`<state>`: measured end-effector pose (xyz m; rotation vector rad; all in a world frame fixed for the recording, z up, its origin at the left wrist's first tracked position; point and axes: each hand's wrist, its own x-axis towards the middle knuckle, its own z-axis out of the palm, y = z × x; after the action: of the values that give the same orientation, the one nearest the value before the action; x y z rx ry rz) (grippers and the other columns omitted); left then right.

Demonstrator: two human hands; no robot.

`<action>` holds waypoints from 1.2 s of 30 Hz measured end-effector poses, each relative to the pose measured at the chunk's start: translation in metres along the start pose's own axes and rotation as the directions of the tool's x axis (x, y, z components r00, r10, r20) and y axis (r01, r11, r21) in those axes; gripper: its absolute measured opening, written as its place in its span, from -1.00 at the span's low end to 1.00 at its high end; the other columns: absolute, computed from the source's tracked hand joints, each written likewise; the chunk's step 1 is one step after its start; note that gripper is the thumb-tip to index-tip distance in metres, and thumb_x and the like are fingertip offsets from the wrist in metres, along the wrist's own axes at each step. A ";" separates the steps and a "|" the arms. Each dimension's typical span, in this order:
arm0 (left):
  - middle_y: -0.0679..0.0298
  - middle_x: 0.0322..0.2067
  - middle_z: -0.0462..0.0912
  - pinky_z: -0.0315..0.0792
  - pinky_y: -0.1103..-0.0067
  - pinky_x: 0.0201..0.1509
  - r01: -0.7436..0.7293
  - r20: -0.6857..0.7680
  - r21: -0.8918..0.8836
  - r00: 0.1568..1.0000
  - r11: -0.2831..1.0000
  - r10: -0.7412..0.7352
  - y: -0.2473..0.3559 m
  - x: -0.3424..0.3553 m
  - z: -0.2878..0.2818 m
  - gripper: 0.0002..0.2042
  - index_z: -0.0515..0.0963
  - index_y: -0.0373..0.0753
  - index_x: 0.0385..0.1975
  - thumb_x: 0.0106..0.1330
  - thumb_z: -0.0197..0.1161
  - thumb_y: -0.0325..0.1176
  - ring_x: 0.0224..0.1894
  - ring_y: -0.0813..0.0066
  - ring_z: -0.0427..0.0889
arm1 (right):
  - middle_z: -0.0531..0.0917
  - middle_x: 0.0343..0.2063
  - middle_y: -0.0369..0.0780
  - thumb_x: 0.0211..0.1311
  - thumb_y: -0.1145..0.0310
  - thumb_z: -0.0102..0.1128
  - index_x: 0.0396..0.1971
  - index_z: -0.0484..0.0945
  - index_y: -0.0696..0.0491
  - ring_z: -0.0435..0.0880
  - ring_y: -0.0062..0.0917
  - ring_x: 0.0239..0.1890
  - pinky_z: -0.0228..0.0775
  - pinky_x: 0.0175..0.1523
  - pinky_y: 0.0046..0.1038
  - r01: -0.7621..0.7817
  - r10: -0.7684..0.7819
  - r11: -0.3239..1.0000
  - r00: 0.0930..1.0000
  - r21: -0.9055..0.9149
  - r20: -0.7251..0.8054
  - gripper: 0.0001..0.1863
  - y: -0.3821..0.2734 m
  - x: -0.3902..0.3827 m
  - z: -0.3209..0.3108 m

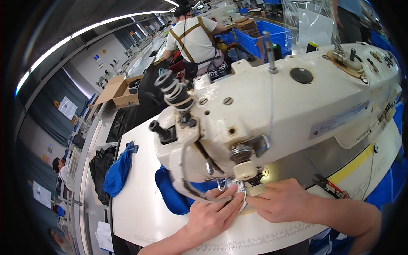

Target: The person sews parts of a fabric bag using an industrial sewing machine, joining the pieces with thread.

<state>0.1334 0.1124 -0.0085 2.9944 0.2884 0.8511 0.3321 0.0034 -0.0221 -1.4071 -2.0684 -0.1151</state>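
A white sewing machine [263, 102] stands before me, its presser foot and needle area low over the bed. Under it lies a white strip of material [241, 196], next to a curved blue fabric piece [172, 195] that looks like part of a cap. My left hand [212, 216] lies on the white strip with its fingers stretched out toward the needle. On the other side my right hand [282, 200] is closed, its fingers bent close to the presser foot; what they grip, if anything, is hidden. The machine head covers part of the work.
Red-and-black snips [331, 185] lie on the table right of my right hand. A blue cap-like piece [120, 172] and a black fabric item [101, 175] rest at the left edge. Beyond are a cardboard box [123, 91], a blue bin [272, 36] and a seated person [193, 40].
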 end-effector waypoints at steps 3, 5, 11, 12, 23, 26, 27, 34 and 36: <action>0.31 -0.09 0.66 0.33 0.54 -0.40 0.056 0.006 -0.038 0.998 0.998 -0.056 -0.001 -0.002 -0.002 -0.72 0.68 -0.15 -0.20 0.02 0.44 -0.43 -0.19 0.36 0.62 | 0.47 -0.65 -0.43 -0.14 0.40 0.27 -0.35 0.64 -0.05 0.51 -0.60 -0.62 0.32 -0.64 -0.54 0.002 -0.002 1.000 1.000 0.013 0.019 -0.76 0.000 0.002 -0.003; 0.30 -0.08 0.65 0.33 0.52 -0.40 0.046 0.086 -0.024 0.995 0.999 -0.044 -0.002 -0.003 -0.003 -0.69 0.67 -0.13 -0.17 0.03 0.44 -0.42 -0.17 0.34 0.61 | 0.48 -0.66 -0.43 -0.14 0.40 0.27 -0.33 0.65 -0.07 0.50 -0.61 -0.63 0.31 -0.65 -0.52 0.011 -0.011 0.999 1.000 0.031 0.016 -0.75 0.001 0.004 -0.003; 0.23 0.02 0.57 0.28 0.50 -0.27 0.040 0.089 -0.058 0.995 0.998 -0.034 -0.005 -0.007 -0.005 -0.65 0.59 -0.28 -0.12 0.03 0.31 -0.39 -0.06 0.38 0.50 | 0.50 -0.71 -0.48 -0.16 0.39 0.26 -0.28 0.68 -0.14 0.49 -0.60 -0.68 0.28 -0.66 -0.50 0.006 -0.007 1.000 0.994 0.008 0.108 -0.68 0.002 0.008 -0.004; 0.21 0.02 0.56 0.29 0.50 -0.26 0.041 0.098 -0.042 0.995 0.998 -0.037 -0.005 -0.007 -0.005 -0.64 0.59 -0.28 -0.12 0.02 0.29 -0.39 -0.06 0.37 0.50 | 0.48 -0.75 -0.46 -0.14 0.39 0.28 -0.31 0.67 -0.12 0.45 -0.61 -0.71 0.24 -0.68 -0.50 0.017 -0.016 1.000 0.994 -0.009 0.109 -0.73 0.002 0.008 -0.004; 0.15 0.01 0.57 0.34 0.49 -0.21 0.033 0.092 -0.070 0.995 0.997 -0.027 -0.016 -0.003 -0.005 -0.62 0.56 -0.31 -0.12 -0.01 0.25 -0.40 -0.09 0.33 0.49 | 0.49 -0.64 -0.43 -0.10 0.44 0.23 -0.22 0.70 -0.16 0.52 -0.57 -0.64 0.37 -0.55 -0.50 -0.046 0.060 0.994 0.988 -0.101 0.142 -0.65 -0.001 0.014 -0.002; 0.15 -0.01 0.59 0.35 0.49 -0.20 0.028 0.114 -0.055 0.993 0.998 -0.021 -0.018 0.000 -0.005 -0.62 0.56 -0.32 -0.12 -0.01 0.23 -0.40 -0.08 0.33 0.50 | 0.46 -0.64 -0.44 -0.07 0.42 0.22 -0.17 0.68 -0.16 0.50 -0.60 -0.66 0.33 -0.56 -0.50 -0.044 0.065 0.990 0.985 -0.131 0.162 -0.63 -0.001 0.017 -0.004; 0.15 -0.02 0.60 0.35 0.49 -0.19 0.027 0.107 -0.042 0.994 0.999 -0.023 -0.018 0.001 -0.005 -0.62 0.57 -0.32 -0.12 -0.01 0.23 -0.41 -0.08 0.33 0.50 | 0.45 -0.64 -0.44 -0.06 0.41 0.22 -0.14 0.67 -0.16 0.48 -0.61 -0.67 0.30 -0.57 -0.49 -0.043 0.070 0.988 0.981 -0.148 0.181 -0.62 -0.001 0.018 -0.004; 0.22 -0.11 0.62 0.36 0.52 -0.15 0.045 0.113 -0.039 0.993 0.998 -0.040 -0.023 0.008 -0.004 -0.61 0.56 -0.31 -0.10 -0.01 0.22 -0.42 -0.07 0.35 0.50 | 0.46 -0.62 -0.43 0.00 0.34 0.22 -0.06 0.63 -0.16 0.45 -0.59 -0.68 0.22 -0.56 -0.38 -0.024 0.067 0.971 0.982 -0.237 0.175 -0.59 0.003 0.014 -0.001; 0.24 -0.13 0.62 0.36 0.52 -0.15 0.041 0.109 -0.030 0.993 0.999 -0.037 -0.025 0.008 -0.004 -0.61 0.56 -0.31 -0.10 -0.01 0.22 -0.41 -0.07 0.35 0.50 | 0.45 -0.63 -0.42 0.01 0.32 0.22 -0.02 0.61 -0.16 0.44 -0.59 -0.67 0.21 -0.55 -0.34 -0.025 0.071 0.971 0.980 -0.238 0.185 -0.57 0.004 0.013 -0.001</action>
<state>0.1332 0.1381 -0.0025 2.9805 0.3261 0.6801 0.3323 0.0154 -0.0155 -1.6672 -2.2341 -0.2184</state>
